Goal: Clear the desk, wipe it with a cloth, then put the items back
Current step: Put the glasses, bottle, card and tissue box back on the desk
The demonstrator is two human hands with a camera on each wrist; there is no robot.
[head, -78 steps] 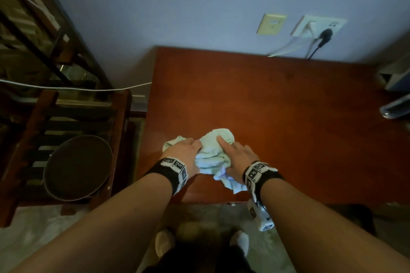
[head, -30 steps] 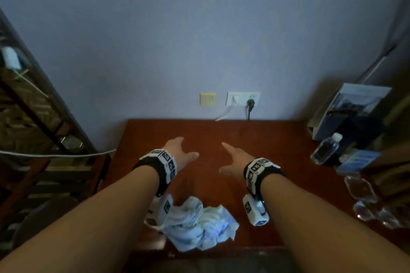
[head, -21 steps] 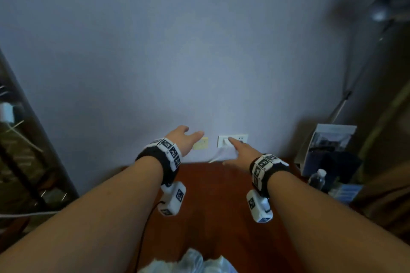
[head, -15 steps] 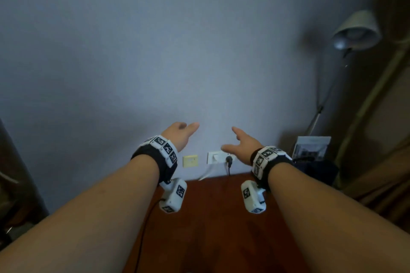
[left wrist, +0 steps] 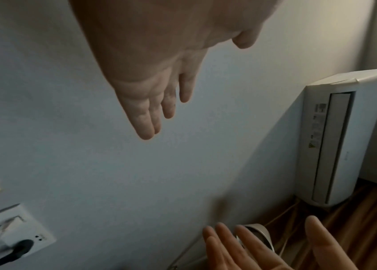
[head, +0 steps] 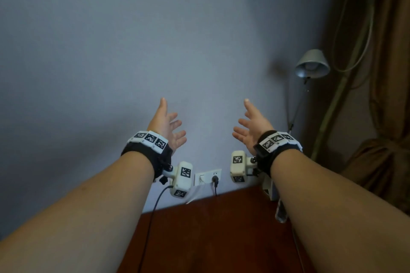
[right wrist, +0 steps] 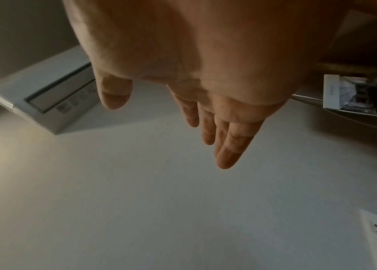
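Both hands are raised in front of the blue-grey wall, palms turned toward each other, holding nothing. My left hand (head: 168, 126) has straight, spread fingers, and the left wrist view shows its fingers (left wrist: 150, 113) stretched out. My right hand (head: 250, 127) is equally spread, and the right wrist view shows its fingers (right wrist: 224, 135) straight. The red-brown wooden desk (head: 210, 232) lies low in the head view, below my forearms. The cloth is out of view.
A white wall socket (head: 208, 176) with a black plug sits just above the desk's back edge. A grey lamp (head: 311, 64) on a thin stand and a brown curtain (head: 381, 95) are at the right. A white air conditioner (left wrist: 340, 135) hangs on the wall.
The hands let go of the cloth on the desk and rose empty toward the wall. The head view tilted upward, so the cloth and most of the desk dropped from sight.
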